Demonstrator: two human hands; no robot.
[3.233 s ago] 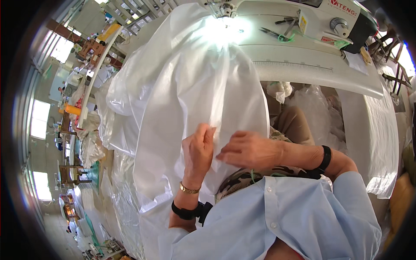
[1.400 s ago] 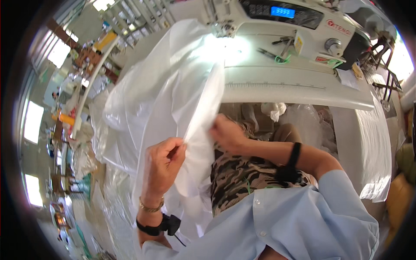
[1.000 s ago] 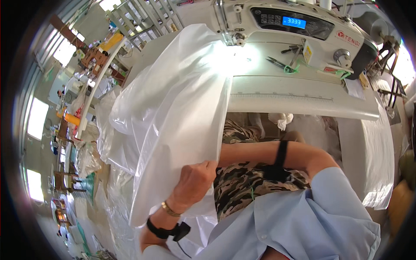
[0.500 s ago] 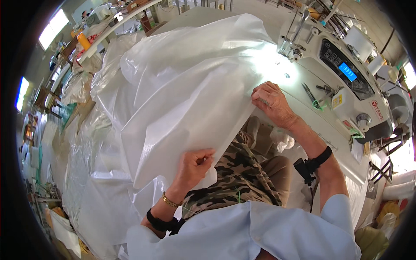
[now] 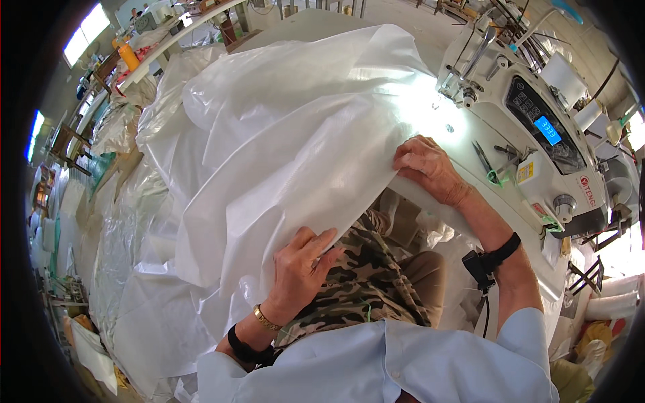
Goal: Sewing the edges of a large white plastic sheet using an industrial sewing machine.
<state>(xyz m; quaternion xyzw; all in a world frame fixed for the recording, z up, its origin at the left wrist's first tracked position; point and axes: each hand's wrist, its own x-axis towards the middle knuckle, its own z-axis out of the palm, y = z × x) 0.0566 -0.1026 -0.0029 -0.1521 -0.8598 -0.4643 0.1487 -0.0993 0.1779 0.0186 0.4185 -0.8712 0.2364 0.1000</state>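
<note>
A large translucent white plastic sheet (image 5: 289,154) spreads in folds over the table and hangs toward my lap. At its near right edge, my right hand (image 5: 430,168) is closed in a pinch, close to the lit needle area. Lower down along the same edge, my left hand (image 5: 302,269) grips the sheet, with thumb and forefinger a little apart and the other fingers curled, partly hidden. The sewing machine (image 5: 517,107) stands right of the sheet, its lamp glaring on the bed by the needle.
On the machine bed, right of my right hand, lie dark thread snips (image 5: 484,158) with green at the handle. White thread cones (image 5: 563,77) stand behind the machine. More crumpled clear plastic (image 5: 127,228) heaps at left. An orange bottle (image 5: 126,55) sits on a far-left bench.
My left hand has turned slightly, its thumb and forefinger parting, and the near corner of the sheet has shifted and folded. My right hand keeps its pinch at the edge.
</note>
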